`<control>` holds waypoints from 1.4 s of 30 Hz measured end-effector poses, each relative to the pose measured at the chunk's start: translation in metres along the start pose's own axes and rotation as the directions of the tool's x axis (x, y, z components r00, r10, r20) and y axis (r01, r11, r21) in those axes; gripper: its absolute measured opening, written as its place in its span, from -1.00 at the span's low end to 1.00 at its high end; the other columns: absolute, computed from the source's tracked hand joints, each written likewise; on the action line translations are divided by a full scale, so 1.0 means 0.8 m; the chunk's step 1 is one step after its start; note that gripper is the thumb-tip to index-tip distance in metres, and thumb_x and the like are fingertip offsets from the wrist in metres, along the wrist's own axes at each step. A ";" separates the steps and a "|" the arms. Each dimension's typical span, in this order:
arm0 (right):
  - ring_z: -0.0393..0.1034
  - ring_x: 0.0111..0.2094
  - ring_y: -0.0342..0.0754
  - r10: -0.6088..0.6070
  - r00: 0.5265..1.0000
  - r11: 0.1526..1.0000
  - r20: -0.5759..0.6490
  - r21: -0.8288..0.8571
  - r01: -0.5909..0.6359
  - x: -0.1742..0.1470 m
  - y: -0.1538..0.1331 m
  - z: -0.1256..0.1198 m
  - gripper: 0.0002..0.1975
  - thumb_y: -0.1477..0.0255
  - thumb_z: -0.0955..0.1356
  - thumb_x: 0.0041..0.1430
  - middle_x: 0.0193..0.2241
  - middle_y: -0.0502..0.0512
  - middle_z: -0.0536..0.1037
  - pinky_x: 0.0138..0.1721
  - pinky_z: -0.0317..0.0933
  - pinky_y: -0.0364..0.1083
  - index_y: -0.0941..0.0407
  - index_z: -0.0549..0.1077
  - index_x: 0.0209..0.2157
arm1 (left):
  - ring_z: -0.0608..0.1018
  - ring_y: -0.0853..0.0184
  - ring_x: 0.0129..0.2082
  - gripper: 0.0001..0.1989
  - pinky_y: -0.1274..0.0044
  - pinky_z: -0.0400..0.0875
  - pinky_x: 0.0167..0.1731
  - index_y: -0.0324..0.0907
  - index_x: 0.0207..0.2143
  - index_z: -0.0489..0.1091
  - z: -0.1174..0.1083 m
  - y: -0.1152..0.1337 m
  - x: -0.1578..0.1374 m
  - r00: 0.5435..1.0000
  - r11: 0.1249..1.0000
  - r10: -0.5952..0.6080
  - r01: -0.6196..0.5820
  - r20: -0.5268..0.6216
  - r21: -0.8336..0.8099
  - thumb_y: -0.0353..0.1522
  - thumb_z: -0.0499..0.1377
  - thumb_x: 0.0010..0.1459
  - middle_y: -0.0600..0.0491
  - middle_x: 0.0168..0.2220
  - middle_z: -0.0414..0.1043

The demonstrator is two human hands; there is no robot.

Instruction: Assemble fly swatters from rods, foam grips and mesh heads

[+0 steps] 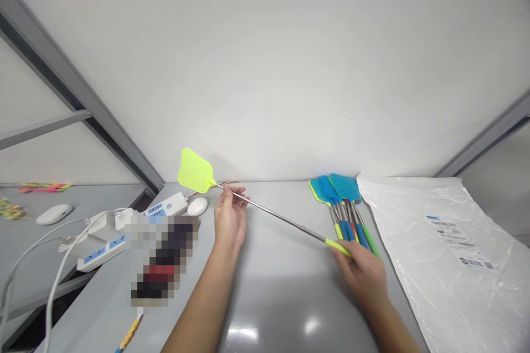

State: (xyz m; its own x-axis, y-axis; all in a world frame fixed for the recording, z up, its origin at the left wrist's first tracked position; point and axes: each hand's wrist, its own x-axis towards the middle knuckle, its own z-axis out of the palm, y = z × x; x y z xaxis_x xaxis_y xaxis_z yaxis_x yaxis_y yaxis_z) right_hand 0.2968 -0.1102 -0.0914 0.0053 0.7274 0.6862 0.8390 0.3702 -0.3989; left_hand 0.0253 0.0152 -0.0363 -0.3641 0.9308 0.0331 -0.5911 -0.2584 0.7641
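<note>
A yellow-green telescopic fly swatter [196, 170] slants over the table, its metal rod drawn out long and its head at the upper left. My right hand [361, 269] is closed around the yellow grip at the lower end. Near the head, my left hand [231, 212] pinches the thin part of the rod between thumb and fingers, the other fingers loosely curled. Beyond my right hand lies a bunch of fly swatters [344, 187] with blue and yellow-green heads and blue, green, red and yellow grips; my right hand hides some of the grip ends.
A white plastic mailing bag [430, 248] with a printed label covers the right side. On the left are a power strip [165, 207] with plugs and white cables, a white mouse-shaped object [197, 207] and a pixelated dark item [165, 265]. A wall stands behind the table [285, 298].
</note>
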 end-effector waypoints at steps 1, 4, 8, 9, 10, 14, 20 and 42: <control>0.38 -0.52 -0.14 -0.001 1.000 1.000 -0.019 -0.012 0.001 -0.001 0.000 0.000 -0.88 0.35 0.35 0.20 -0.50 0.02 0.51 -0.44 0.16 -0.15 0.10 0.48 -0.30 | 0.47 0.43 -0.39 -0.71 0.54 0.35 -0.31 -0.16 -0.40 0.43 0.003 -0.008 -0.008 1.000 1.000 -0.010 0.010 0.003 0.023 -0.11 0.26 0.05 0.07 -0.36 0.49; 0.35 -0.56 -0.15 0.001 0.999 0.999 -0.036 -0.053 -0.003 -0.002 0.001 0.001 -0.86 0.33 0.35 0.21 -0.52 0.01 0.51 -0.48 0.14 -0.16 0.11 0.47 -0.33 | 0.49 0.39 -0.33 -0.71 0.54 0.35 -0.26 -0.20 -0.41 0.46 0.017 -0.034 -0.041 0.985 0.980 -0.123 0.102 0.118 0.173 -0.13 0.24 0.08 0.02 -0.35 0.50; 0.34 -0.57 -0.17 0.051 0.998 0.998 -0.028 -0.046 -0.053 -0.003 0.001 0.002 -0.82 0.31 0.32 0.23 -0.51 0.01 0.51 -0.49 0.13 -0.18 0.12 0.47 -0.34 | 0.50 0.36 -0.34 -0.66 0.48 0.38 -0.20 -0.24 -0.33 0.48 0.032 -0.055 -0.084 0.916 0.931 -0.257 0.149 0.309 0.332 -0.12 0.16 0.16 -0.05 -0.30 0.53; 0.34 -0.57 -0.17 0.063 0.997 0.997 -0.034 -0.039 -0.064 -0.003 0.001 0.001 -0.82 0.30 0.32 0.23 -0.51 0.01 0.51 -0.48 0.14 -0.18 0.12 0.47 -0.34 | 0.50 0.36 -0.34 -0.66 0.47 0.38 -0.19 -0.24 -0.32 0.48 0.034 -0.057 -0.090 0.908 0.926 -0.265 0.146 0.323 0.349 -0.12 0.15 0.17 -0.05 -0.29 0.54; 0.33 -0.56 -0.17 0.069 0.997 0.997 -0.040 -0.038 -0.070 -0.003 0.001 0.001 -0.82 0.31 0.33 0.23 -0.51 0.01 0.51 -0.47 0.14 -0.18 0.12 0.47 -0.34 | 0.50 0.36 -0.35 -0.65 0.47 0.39 -0.18 -0.24 -0.31 0.48 0.036 -0.058 -0.095 0.905 0.921 -0.270 0.142 0.329 0.364 -0.12 0.15 0.17 -0.05 -0.29 0.54; 0.28 -0.60 -0.20 0.074 0.997 0.995 -0.036 -0.059 -0.076 -0.002 -0.006 0.003 -0.81 0.31 0.32 0.23 -0.55 -0.03 0.48 -0.50 0.11 -0.19 0.12 0.46 -0.36 | 0.53 0.32 -0.31 -0.64 0.47 0.39 -0.19 -0.25 -0.32 0.49 0.040 -0.065 -0.108 0.866 0.893 -0.328 0.154 0.377 0.424 -0.11 0.16 0.16 -0.08 -0.29 0.56; 0.35 -0.57 -0.19 0.093 0.996 0.996 -0.005 -0.016 -0.093 0.002 -0.014 0.007 -0.80 0.29 0.31 0.25 -0.53 -0.02 0.50 -0.50 0.12 -0.19 0.12 0.46 -0.35 | 0.51 0.25 -0.16 -0.62 0.44 0.37 -0.13 -0.23 -0.21 0.52 0.042 -0.067 -0.115 0.794 0.868 -0.403 0.174 0.456 0.465 -0.11 0.11 0.20 -0.13 -0.11 0.52; 0.27 -0.62 -0.20 0.022 0.999 0.999 0.040 0.026 -0.023 0.001 -0.008 -0.004 -0.83 0.33 0.34 0.22 -0.55 0.00 0.49 -0.50 0.11 -0.19 0.13 0.50 -0.34 | 0.39 0.39 -0.43 -0.73 0.59 0.27 -0.40 -0.20 -0.39 0.40 -0.006 0.017 -0.016 0.892 0.568 0.323 -0.451 0.317 0.689 -0.16 0.23 0.06 0.13 -0.47 0.39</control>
State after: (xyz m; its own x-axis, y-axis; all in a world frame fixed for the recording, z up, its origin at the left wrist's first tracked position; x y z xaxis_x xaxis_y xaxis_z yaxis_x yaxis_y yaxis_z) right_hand 0.2934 -0.1139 -0.0867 0.0021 0.7578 0.6525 0.8243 0.3681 -0.4302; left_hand 0.0181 -0.0019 -0.0294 -0.2872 0.8285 0.4808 0.3242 -0.3882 0.8627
